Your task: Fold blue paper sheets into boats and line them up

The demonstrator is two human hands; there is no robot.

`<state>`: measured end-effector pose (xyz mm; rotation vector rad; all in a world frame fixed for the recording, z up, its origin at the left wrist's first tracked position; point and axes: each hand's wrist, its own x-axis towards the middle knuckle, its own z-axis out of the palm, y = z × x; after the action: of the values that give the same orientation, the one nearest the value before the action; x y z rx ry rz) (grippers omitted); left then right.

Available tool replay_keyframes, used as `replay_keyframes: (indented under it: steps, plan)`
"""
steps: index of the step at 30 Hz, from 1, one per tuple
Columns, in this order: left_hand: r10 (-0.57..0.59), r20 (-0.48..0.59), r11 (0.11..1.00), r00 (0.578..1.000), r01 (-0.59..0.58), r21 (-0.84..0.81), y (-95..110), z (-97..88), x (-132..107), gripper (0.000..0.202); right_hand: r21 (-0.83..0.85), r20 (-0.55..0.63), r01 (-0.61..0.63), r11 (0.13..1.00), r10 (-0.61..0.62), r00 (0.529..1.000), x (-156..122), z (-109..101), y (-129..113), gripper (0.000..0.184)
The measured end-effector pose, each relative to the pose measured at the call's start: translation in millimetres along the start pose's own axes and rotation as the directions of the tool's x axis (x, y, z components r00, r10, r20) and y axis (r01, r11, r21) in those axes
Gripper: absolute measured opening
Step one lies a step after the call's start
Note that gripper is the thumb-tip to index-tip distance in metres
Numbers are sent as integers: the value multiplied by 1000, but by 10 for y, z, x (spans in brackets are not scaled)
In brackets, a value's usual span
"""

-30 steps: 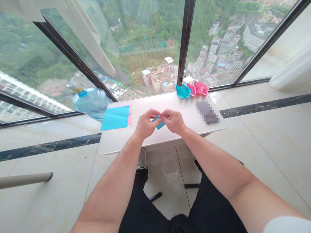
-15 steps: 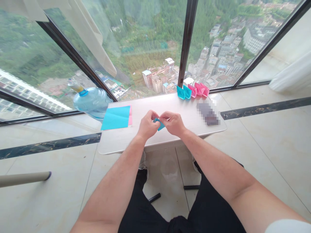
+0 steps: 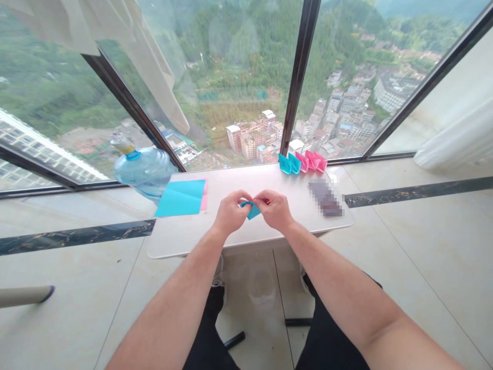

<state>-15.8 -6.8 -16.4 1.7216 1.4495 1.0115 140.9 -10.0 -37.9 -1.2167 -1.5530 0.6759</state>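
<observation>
Folded blue paper [image 3: 253,211]: small piece, held up over the table [image 3: 233,177], near mid front edge; can't tell if its low tip touches the top. 1 s ago two faces showed, meeting at a crease; now mostly one face twd camera, plus a sliver by L thumb. Fold detail hidden by fingers.

L hand [image 3: 232,211]: grasping the paper's L side, thumb twd camera, index arched over the top. R hand [image 3: 275,209]: thumb + index pinching upper R part, other fingers curled. Fingertips of both meet, or nearly, at top of paper. Same two-handed grip as 1 s ago, fingers only slightly re-set.

L end of table: blue sheet [image 3: 181,198], flat, faint crease, its L side along the table's L edge; pink sheet [image 3: 204,198] under it, strip showing on R. Neither shifted on the table.

Back edge, twd back R corner: row of folded pcs, 2 blue [image 3: 290,164], then 3 pink [image 3: 311,161], close together. Row same as before. R end, in front of row: pixelated dark item [image 3: 326,198], can't ID.

Beyond: lg clear-blue water jug [image 3: 144,172] on floor off back L corner; window frame [image 3: 300,72] behind; curtain [image 3: 154,67] upper L.

View tipped up vs. before: table sits lower, more hills at top; white sleeve at lower R now out of frame.
</observation>
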Motion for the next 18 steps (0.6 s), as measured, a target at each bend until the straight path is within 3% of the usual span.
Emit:
replay_keyframes:
  steps: [4, 13, 18]
  plan:
    - [-96, 40, 995, 995, 96, -1, 27, -17, -19, 16, 32, 33, -26, 999, 24, 999, -3, 6, 1, 11]
    - [-132, 50, 987, 990, 135, -86, 15, 1, 4, 17, 37, 23, -59, 998, 58, 998, 3, -12, -36, 11]
    - [-61, 32, 997, 998, 62, -47, 34, -14, 8, 13, 65, 64, -97, 993, 93, 994, -6, -15, -40, 11]
